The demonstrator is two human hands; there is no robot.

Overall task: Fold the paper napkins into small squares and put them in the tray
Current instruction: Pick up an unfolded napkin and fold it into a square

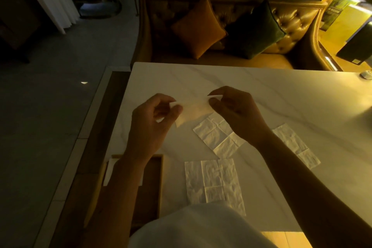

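Folding step underway: left hand (155, 119) and right hand (233, 112) each pinch an end of one napkin (194, 111), held just above the table (261, 94). Next, probably: bring ends together, crease, then drop in tray (153, 187) at left; three napkins lie unfolded.

Four napkins (193, 109) (218, 134) (213, 183) (296, 145), one tray (161, 183), two cushions (198, 28) (255, 30).
I count one napkin lifted off the table (261, 90) and three lying open on it; the cushions are one orange, one green.

Dim room: grey floor (60, 66), tufted golden sofa (291, 26) with two cushions behind marble table (261, 90).
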